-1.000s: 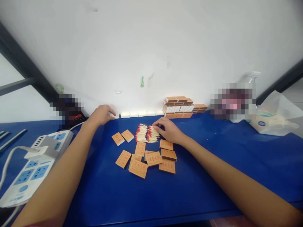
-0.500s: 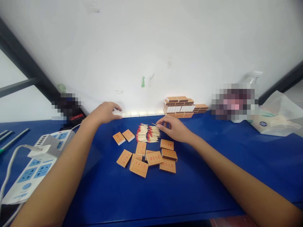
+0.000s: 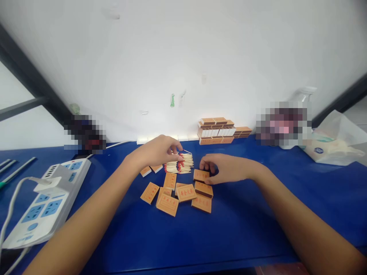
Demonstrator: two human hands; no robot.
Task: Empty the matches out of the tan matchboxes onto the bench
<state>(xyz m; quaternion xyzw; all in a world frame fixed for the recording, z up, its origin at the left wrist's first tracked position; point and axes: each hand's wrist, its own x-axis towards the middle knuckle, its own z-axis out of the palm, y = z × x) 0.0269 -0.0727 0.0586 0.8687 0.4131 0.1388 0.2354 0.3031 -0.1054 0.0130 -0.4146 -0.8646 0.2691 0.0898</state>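
My left hand [image 3: 162,151] reaches over the left part of a pile of red-tipped matches [image 3: 187,162]; its thumb and index finger are apart with nothing visible between them. A single match lies across the top of the pile, just right of those fingertips. To the right, my right hand [image 3: 228,168] has its thumb and fingers at the edges of a matchbox [image 3: 200,175] resting on the table. Several more orange matchboxes [image 3: 186,193] lie loosely in front of the pile. Two others [image 3: 145,171] are partly covered by my left wrist.
Matchboxes are stacked [image 3: 217,131] against the wall, with a row of small white pieces [image 3: 143,140] to their left. A white power strip [image 3: 48,208] with cables stands at left. At right sits a tissue pack [image 3: 323,147] in clear plastic. The table [image 3: 229,236] is blue.
My left hand has moved right from the white row to above the matches. My right hand has left the stray match and come down toward me to a matchbox.
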